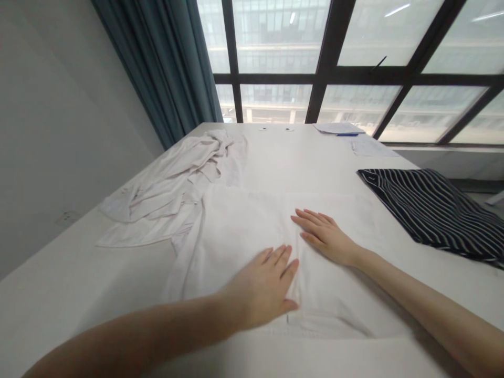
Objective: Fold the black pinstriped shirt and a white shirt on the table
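A white garment lies spread out in front of me, its hem toward my side. Whether it is a shirt or another piece of clothing I cannot tell. On its lower middle rests my left hand, palm down with the fingers stretched out. Farther up and to the right, my right hand lies flat on the same cloth, fingers extended. A faint vertical crease runs between the two hands. Neither hand grips anything. The garment's left side meets a crumpled heap of white cloth.
Everything lies on a white table. A black-and-white striped cloth hangs over the right edge. At the far right are papers and a blue pen. Behind stand a blue curtain and a dark-framed window.
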The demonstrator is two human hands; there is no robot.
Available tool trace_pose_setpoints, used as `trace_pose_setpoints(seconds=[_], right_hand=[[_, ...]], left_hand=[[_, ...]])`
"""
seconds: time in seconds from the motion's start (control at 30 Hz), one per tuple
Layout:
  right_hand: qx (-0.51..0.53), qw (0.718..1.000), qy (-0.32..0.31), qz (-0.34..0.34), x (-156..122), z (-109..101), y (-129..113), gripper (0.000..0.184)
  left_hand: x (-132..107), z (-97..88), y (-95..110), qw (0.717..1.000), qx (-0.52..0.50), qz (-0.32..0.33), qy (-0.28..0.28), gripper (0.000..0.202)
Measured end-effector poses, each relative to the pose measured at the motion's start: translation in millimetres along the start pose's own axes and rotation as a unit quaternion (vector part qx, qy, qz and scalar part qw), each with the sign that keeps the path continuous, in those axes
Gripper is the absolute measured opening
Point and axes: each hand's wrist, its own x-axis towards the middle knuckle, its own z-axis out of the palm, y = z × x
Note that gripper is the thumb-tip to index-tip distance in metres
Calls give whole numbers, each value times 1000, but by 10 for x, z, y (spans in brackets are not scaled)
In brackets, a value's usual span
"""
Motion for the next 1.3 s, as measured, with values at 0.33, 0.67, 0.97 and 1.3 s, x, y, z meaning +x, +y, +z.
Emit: trace_pose_setpoints(seconds=[0.33,0.67,0.97,1.3], right_hand=[[-51,999,-11,15,456,-6,17,55],[-80,996,-9,39,617,29,93,56],[-91,995,40,8,567,67,19,60],[-47,998,-23,-26,599,-2,33,61]], left_hand=[[-146,18,268,999,39,16,22,78],[-181,-9,297,997,41,32,52,74],[90,7,-156,986,-108,66,109,25],[78,147,-211,989,-123,38,67,43]])
